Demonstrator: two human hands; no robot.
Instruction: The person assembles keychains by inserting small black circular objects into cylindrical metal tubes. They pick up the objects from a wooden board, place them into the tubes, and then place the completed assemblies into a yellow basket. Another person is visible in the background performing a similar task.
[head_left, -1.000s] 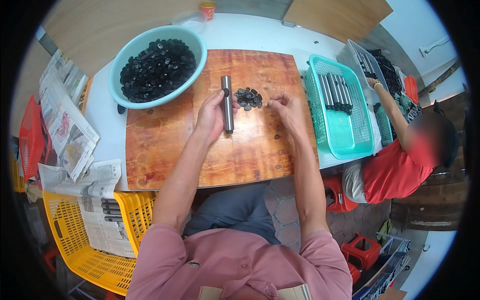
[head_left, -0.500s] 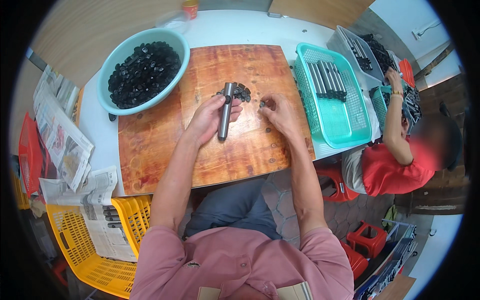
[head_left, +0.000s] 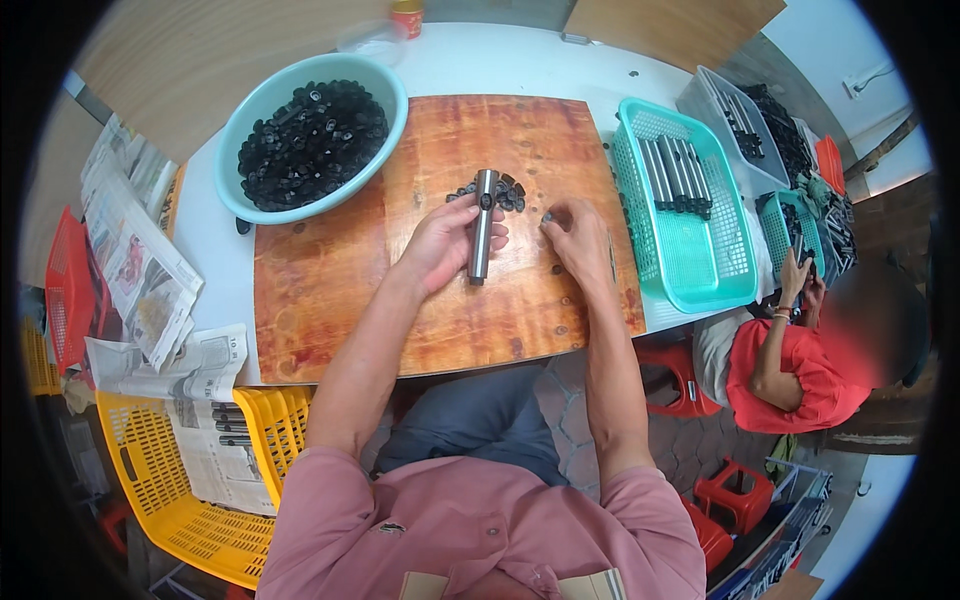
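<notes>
My left hand (head_left: 438, 245) grips a metal tube (head_left: 480, 250), silvery with a dark round hole or fitting near its upper end. The tube stands nearly upright in the picture, above a wooden board (head_left: 340, 310). To its right, my right hand (head_left: 580, 240) is closed in a pinch, with a tiny dark piece at the thumb and fingertip, too small to name. Behind the tube, a small heap of black parts (head_left: 512, 194) lies on the board. At the board's far left, a pale blue basin (head_left: 399, 115) holds a mass of similar black parts.
A turquoise basket (head_left: 712, 290) with several metal tubes (head_left: 675, 175) stands right of the board. Beyond it are a clear bin (head_left: 705, 105) and a small green basket (head_left: 775, 235), where a co-worker in red (head_left: 790, 370) handles parts. A yellow crate (head_left: 190, 535) sits at lower left.
The whole view has shifted slightly, moving the table rightward in the picture. My left hand still holds the tube and my right hand keeps its pinch. The co-worker's hands have come down nearer their body.
</notes>
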